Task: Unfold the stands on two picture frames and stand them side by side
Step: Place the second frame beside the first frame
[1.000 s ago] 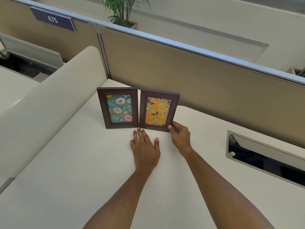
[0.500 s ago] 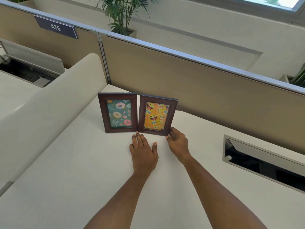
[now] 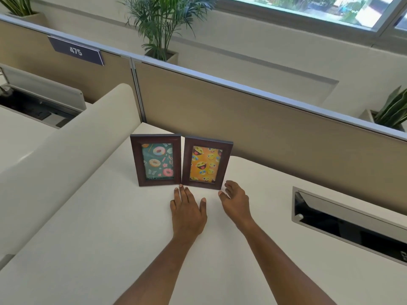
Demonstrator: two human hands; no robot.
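Two upright frames, the donut frame (image 3: 156,160) and the emoji frame (image 3: 206,165), stand edge to edge directly beyond both hands. The left hand (image 3: 187,211) lies flat, empty; the right hand (image 3: 235,200), open and empty, hovers nearest the emoji frame's corner.

Office: numbered cubicle partition (image 3: 242,111), desk (image 3: 88,238)

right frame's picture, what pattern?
Yellow laughing emoji faces on an orange ground, in the right picture frame; head view shows it clearly.
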